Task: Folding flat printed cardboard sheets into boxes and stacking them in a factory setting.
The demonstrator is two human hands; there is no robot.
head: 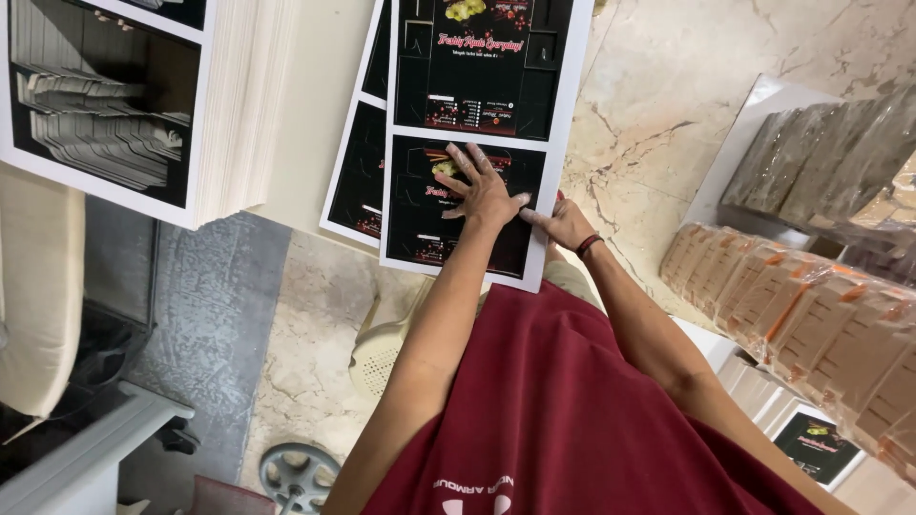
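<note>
A large printed sheet (477,86), black panels with white borders, lies on a pale table (320,95) in front of me. My left hand (480,189) rests flat on the sheet's lower panel, fingers spread. My right hand (565,225), a dark band on its wrist, is at the sheet's right edge near the lower corner. Its thumb lies on top of the edge and the fingers are partly hidden. A second, similar sheet (358,181) shows from under the left side of the first.
A thick stack of printed sheets (239,114) stands at the upper left. Clear-wrapped bundles of flat brown cartons (811,315) lie at the right. A pale plastic stool (386,348) stands on the marble floor below the table, and a grey wheel (296,472) lies near the bottom.
</note>
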